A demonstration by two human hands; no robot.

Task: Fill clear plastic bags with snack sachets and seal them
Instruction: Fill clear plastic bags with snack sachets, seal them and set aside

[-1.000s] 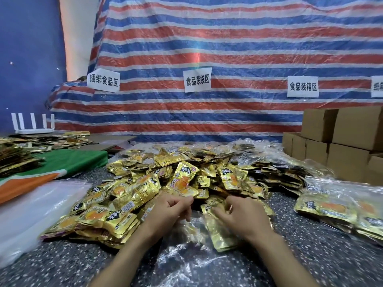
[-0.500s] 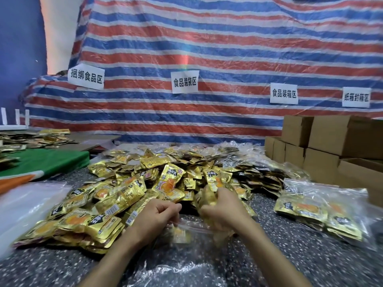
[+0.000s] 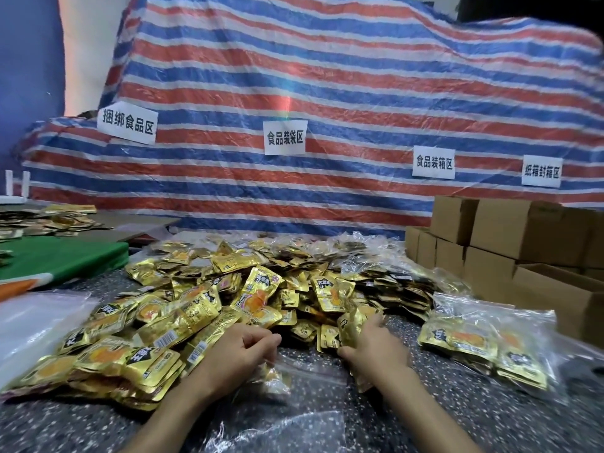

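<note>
**Sachets in hand, bag mouth held ready**

The right hand (image 3: 372, 349) has its fingers curled round a small clutch of gold sachets (image 3: 351, 325) at the near edge of the pile (image 3: 248, 289). The clear plastic bag (image 3: 304, 413) lies at its 8 o'clock on the speckled table (image 3: 490, 420), long axis running 12 to 6. The left hand (image 3: 238, 358) appears to pinch its mouth open.

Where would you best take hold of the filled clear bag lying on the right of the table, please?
Probably by the empty clear strip along the far edge of the filled bag, pinched from above on its far side. The sachets bulk up its near part, leaving that strip thin and slack.
</note>
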